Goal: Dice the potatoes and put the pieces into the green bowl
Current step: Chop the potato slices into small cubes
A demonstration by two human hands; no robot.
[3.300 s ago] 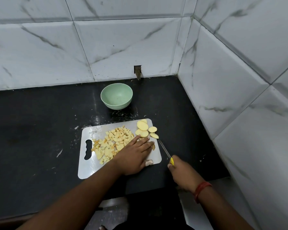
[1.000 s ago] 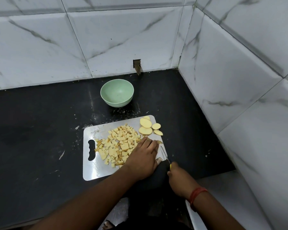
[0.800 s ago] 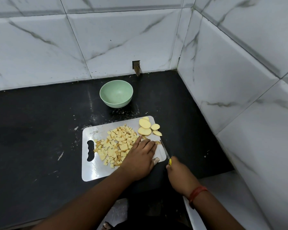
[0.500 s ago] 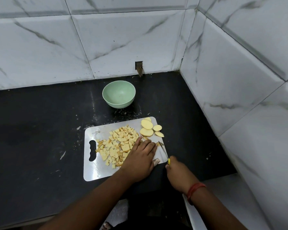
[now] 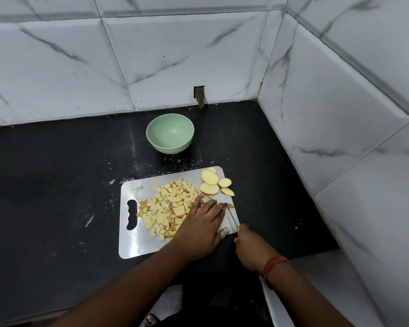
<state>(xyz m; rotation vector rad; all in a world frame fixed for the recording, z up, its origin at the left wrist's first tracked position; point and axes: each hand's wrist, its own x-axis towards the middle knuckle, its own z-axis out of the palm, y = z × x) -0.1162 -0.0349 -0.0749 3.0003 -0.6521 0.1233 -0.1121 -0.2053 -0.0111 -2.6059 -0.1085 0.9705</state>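
On the black counter, in the corner of the marble-tiled walls, we note the following.

Cutting board: we see a pale cutting board (image 5: 137, 244) lying flat on the counter (image 5: 45, 197), its handle slot toward the left.

Diced pieces: a heap of diced potato (image 5: 170, 208) covers the middle of the board, just left of the left hand.

Slices: we count about four uncut potato slices (image 5: 209, 178) at the board's far right corner, one of them reaching over the edge.

Green bowl: the green bowl (image 5: 170, 134) stands upright on the counter beyond the board, apart from it, near the back wall. We see no potato inside.

Left hand: our left hand (image 5: 200, 228) lies palm down on the board's right side, fingers straight and close together, pressing on what lies beneath; that piece is mostly hidden from us.

Right hand: our right hand (image 5: 248, 247) curls around the yellow handle of a knife (image 5: 232, 217), just off the board's near right corner.

Knife: its thin blade points away from us, right beside the left fingertips, the tip by a small potato bit.

Wrist: a red band (image 5: 273, 265) circles the right wrist.
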